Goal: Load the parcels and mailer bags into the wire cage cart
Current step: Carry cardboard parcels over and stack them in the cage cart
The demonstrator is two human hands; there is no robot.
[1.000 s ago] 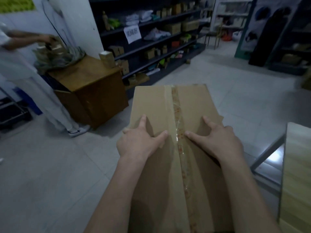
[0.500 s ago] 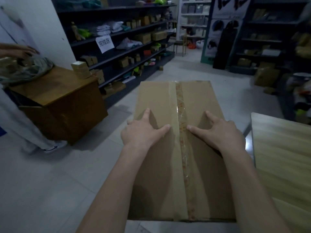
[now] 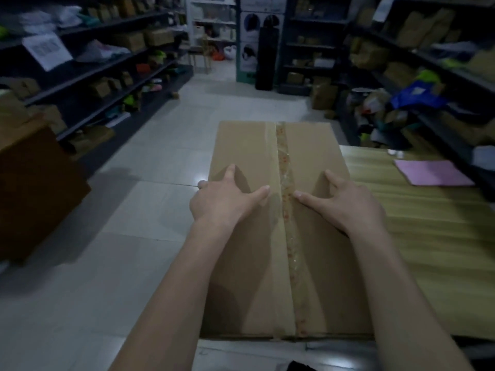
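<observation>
Head view: large brown taped cardboard box [image 3: 267,263] sits before the person, beside the pale wooden table [image 3: 428,236]. Left hand [image 3: 222,204] and right hand [image 3: 345,207] press spread flat on top. Keep pressure even; wire cage cart unseen.

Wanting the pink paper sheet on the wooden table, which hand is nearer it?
Right. The right hand sits left of the pink paper sheet; the left hand lies farther left.
</observation>
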